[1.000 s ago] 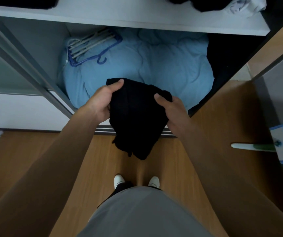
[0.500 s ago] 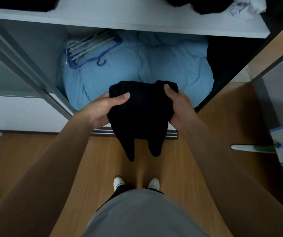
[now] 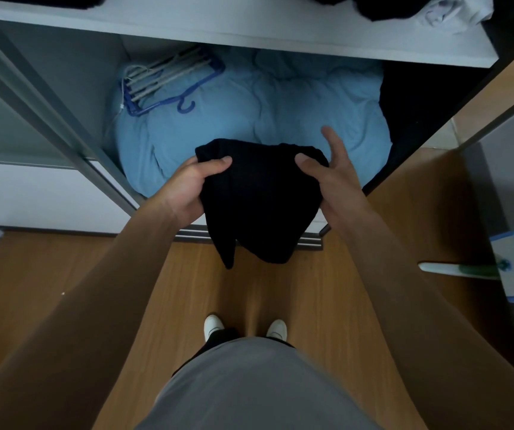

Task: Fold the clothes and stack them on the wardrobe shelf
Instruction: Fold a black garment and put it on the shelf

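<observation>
Below wardrobe shelf (image 3: 218,29), black garment (image 3: 259,200) tight in grip of left hand (image 3: 190,187) and right hand (image 3: 333,178).

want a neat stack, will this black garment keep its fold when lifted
Probably floppy: the black garment droops below the left hand and right hand, ends dangling. Likely light: a loose grip holds it. May unfold unless supported.

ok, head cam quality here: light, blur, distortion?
Head view: dim, cool light, no glare; the black garment reads as one flat dark mass, folds lost; wide-angle stretches both forearms toward the lower corners; the right hand's raised fingers look slightly soft, the left hand sharp.
</observation>
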The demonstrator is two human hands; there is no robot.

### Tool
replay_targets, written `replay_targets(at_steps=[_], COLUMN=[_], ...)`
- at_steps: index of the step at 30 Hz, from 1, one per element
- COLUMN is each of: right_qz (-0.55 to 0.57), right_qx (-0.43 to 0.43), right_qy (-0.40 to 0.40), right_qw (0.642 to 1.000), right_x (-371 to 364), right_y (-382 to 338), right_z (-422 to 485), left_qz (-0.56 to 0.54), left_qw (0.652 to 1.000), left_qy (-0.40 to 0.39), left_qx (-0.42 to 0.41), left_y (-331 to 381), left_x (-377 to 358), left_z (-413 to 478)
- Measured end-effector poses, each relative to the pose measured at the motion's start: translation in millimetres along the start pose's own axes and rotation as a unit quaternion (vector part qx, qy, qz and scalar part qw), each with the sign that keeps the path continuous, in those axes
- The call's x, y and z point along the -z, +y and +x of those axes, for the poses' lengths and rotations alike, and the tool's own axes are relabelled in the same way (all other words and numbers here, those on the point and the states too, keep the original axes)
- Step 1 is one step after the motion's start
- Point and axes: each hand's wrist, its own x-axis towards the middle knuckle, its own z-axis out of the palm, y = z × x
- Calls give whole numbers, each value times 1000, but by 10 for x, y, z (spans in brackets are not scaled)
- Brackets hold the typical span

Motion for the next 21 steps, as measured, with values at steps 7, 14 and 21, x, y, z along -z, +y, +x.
replay_targets(at_steps=[7, 14, 21], right_qz=[-183, -400, -513], right_qx=[62, 73, 125], right_qy=[-28, -106, -17], right_qw=[981, 907, 849], right_x=[-78, -161, -116], right_y=[-61, -86, -18], right_z=[-14, -49, -10], left_qz=[7, 20, 66], left_qw=[1000, 999, 991], left_qy=[12, 26, 116], left_qx=[11, 6, 0], left_y=[18, 47, 109], left_x=[70, 127, 204], left_z=[30, 30, 62])
